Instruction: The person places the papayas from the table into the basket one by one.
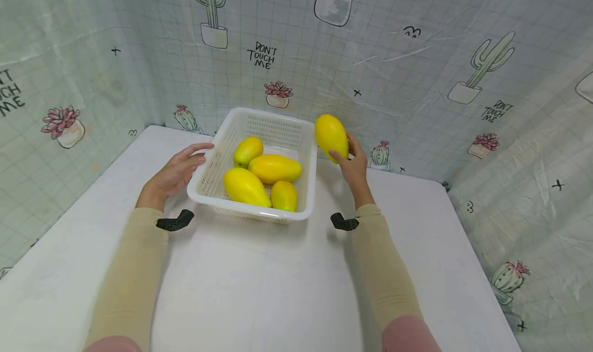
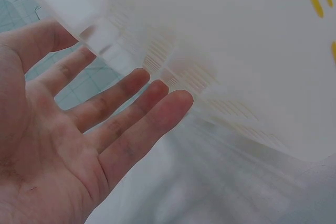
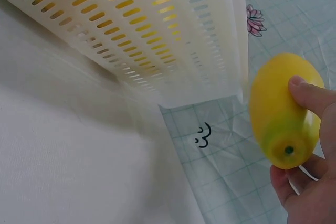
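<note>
A white plastic basket [image 1: 259, 214] with slotted walls stands on the white table, holding several yellow mangoes: a small one [image 1: 248, 151], one lying crosswise [image 1: 275, 168], a large one [image 1: 245, 187] and another at the front right [image 1: 284, 196]. My left hand [image 1: 176, 173] is at the basket's left side, its extended fingertips [image 2: 181, 103] right against the wall. Beyond the basket's right rim, my right hand [image 1: 354, 165] grips another mango [image 1: 331, 136] above the table. The thumb lies on the fruit's near side, with fingers behind and below it. A dark stem spot marks its lower end.
The white table [image 1: 259, 290] extends in front and to both sides. A cloth printed with cactus drawings [image 1: 296, 58] hangs behind, close to the basket's far side. Each wrist carries a black device [image 1: 176, 221].
</note>
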Available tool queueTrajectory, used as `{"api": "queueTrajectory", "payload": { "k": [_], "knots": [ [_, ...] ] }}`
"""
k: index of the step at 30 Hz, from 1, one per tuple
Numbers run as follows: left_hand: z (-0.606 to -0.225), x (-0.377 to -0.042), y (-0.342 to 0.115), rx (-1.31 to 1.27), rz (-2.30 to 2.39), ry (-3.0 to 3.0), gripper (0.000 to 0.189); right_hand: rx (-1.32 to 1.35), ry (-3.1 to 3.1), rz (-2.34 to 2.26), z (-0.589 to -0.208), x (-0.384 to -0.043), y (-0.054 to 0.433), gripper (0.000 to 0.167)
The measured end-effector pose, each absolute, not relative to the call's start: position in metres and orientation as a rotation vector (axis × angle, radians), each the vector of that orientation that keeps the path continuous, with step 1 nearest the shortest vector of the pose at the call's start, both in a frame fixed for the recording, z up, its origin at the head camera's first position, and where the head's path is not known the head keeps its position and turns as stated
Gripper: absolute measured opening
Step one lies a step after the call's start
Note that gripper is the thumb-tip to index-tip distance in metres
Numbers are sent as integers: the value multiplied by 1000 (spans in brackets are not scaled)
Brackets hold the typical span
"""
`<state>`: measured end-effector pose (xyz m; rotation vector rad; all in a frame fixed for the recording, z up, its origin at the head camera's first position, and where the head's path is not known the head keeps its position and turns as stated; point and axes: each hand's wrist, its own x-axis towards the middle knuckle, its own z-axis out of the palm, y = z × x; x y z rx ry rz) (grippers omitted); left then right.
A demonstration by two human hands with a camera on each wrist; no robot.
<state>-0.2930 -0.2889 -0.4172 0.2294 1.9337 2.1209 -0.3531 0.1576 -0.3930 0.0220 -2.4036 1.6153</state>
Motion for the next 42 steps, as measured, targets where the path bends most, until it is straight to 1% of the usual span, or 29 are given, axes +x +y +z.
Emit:
{"api": "queueTrajectory", "payload": {
  "k": [24,42],
  "knots": [
    [-417,-293,-289,217,2118,1936,47,157,-2350,1652,-381,-352,151,66],
    [-416,-293,-289,224,2109,1950,47,156,-2355,1659,-378,-353,145,64]
  ]
}}
